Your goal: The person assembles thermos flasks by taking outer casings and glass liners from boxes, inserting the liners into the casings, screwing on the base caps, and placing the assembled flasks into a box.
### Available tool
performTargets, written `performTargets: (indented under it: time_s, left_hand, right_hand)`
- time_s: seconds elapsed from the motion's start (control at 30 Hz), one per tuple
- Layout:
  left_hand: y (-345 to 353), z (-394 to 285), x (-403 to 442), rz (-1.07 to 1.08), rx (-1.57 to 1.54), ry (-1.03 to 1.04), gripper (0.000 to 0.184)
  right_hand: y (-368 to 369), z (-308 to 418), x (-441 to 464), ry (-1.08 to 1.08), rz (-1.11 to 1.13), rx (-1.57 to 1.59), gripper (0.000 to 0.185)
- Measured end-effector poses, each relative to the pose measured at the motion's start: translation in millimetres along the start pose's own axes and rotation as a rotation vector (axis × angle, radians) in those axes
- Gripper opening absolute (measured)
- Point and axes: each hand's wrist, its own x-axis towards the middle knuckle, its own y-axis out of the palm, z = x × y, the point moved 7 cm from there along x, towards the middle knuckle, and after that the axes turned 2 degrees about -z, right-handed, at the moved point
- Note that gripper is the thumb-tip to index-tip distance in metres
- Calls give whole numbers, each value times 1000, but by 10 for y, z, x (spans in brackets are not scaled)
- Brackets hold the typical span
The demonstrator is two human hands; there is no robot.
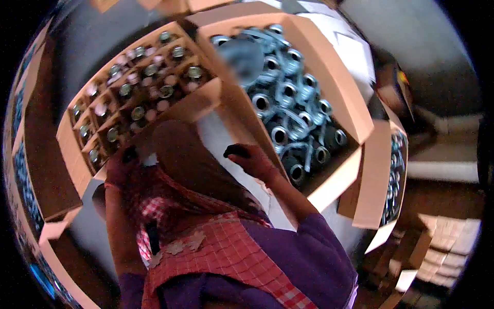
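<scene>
My left hand (122,164) is at the near edge of the divided carton (72,149), in shadow. A dark patch shows at its fingers, and their pose is hard to make out. Upright glass bottles or jars (138,113) with round tops stand in the carton's cells. My right hand (253,161) hovers between the two cartons with fingers curled together. Something black shows at its fingertips; whether it is held or worn I cannot tell. Beside it is an open carton (242,110) of bluish, clear, glass-like pieces (288,92) with round dark openings, heaped together.
A blurred round bluish piece (242,61) lies over the heap's far left. Another open carton (371,175) with shiny contents stands at the right. More cartons (46,175) line the left side. White sheets (345,46) lie behind the right carton.
</scene>
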Motion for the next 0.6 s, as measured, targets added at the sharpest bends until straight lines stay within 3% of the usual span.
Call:
performTargets:
  time_s: [0.07, 0.13, 0.2, 0.27, 0.33, 0.4, 0.43, 0.5, 0.53, 0.6]
  left_hand:
    - [116, -216, -163, 77, 17, -59, 40]
    - [141, -380, -318, 135, 46, -132, 41]
    - [123, -393, -365, 172, 85, -77, 42]
    - [125, -487, -349, 169, 126, 111, 44]
    - [140, -437, -291, 153, -177, 73, 44]
    - [88, -596, -328, 171, -157, 112, 45]
    - [18, -1069, -514, 189, 8, 170, 44]
    - [40, -1404, -697, 132, 179, 237, 43]
    - [28, -1431, -731, 63, 193, 246, 42]
    - [-23, -1276, -723, 36, 162, 234, 41]
  right_hand:
    - [-630, 33, -475, -171, -221, -113, 25]
    - [-1260, -6, -996, -141, -504, -52, 26]
    - [-1791, -393, -1337, -106, -733, -133, 26]
    - [-2091, -480, -1576, -13, -908, -291, 26]
    - [-2062, -364, -1561, 171, -885, -537, 37]
    - [-1979, -732, -1331, 468, -729, -875, 47]
    - [-1932, -1016, -1234, 554, -633, -888, 52]
    - [-2105, -1544, -1150, 469, -798, -792, 51]
    - [-2193, -1549, -1221, 535, -834, -688, 47]
    - [-2466, -1320, -1559, 252, -1008, -285, 28]
